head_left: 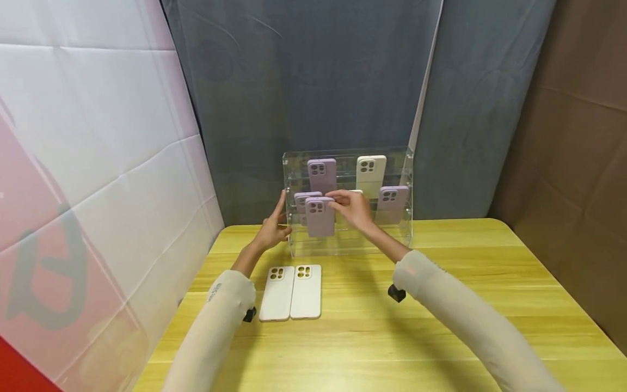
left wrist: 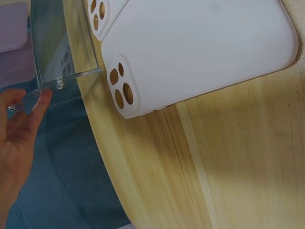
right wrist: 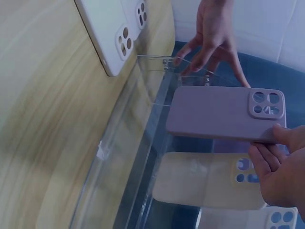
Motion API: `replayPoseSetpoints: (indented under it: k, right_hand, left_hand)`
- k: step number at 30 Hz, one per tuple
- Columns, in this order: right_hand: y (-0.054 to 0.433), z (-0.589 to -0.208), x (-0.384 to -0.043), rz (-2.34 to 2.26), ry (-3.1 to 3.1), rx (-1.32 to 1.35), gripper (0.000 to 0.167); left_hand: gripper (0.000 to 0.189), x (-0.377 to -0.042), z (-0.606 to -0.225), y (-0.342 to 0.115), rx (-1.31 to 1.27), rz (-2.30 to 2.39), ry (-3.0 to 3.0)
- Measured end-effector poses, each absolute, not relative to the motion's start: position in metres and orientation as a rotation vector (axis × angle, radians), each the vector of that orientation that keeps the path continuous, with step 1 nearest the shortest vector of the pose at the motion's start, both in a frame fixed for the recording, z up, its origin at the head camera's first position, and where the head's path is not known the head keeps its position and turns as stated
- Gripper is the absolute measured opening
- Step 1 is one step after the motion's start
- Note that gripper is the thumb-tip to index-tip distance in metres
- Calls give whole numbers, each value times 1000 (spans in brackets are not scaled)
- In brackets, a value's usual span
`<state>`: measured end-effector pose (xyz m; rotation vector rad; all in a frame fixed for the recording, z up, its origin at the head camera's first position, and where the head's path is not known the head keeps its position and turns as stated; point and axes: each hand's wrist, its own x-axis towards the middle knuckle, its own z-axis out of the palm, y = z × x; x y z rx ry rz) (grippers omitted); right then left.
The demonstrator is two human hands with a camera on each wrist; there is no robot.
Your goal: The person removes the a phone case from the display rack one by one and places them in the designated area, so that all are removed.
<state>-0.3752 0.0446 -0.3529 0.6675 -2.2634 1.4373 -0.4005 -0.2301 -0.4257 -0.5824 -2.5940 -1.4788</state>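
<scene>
Two white cases before clear rack, right grip pinching purple case, masking second case, left grip spread

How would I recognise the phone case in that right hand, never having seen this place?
On the yellow wooden table stands a clear rack of phone cases. Toward its left side in the head view, the right hand pinches a lilac case near its top right corner. Unlike the other lilac cases, this one is held by fingers.
</scene>
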Motion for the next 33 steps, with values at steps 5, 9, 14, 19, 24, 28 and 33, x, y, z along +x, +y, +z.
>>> replayPoseSetpoints:
  k: [5,9,14,19,24,28,33]
  right_hand:
    - [46,-347,-374,1421,-2286,635,22]
    - [48,-343,-374,1432,-2282,637,22]
    - [51,-338,-372,1463,-2262,660,23]
    - [54,-337,-370,1454,-2262,656,24]
    - [58,-340,-368,1438,-2316,645,25]
    - [60,-345,-367,1503,-2348,665,26]
    - [63,-353,-365,1551,-2381,692,26]
  left_hand:
    - [116,-400,-428,-232,-596,-1505,-2586]
    - [115,-400,-428,-234,-588,-1495,-2590]
    - [114,-398,-426,-236,-593,-1483,-2589]
    - [113,-398,-425,-238,-603,-1488,-2585]
    - [115,-400,-425,-238,-581,-1475,-2612]
    - [116,-401,-425,-236,-575,-1462,-2623]
    - [117,-403,-425,-234,-577,-1464,-2616]
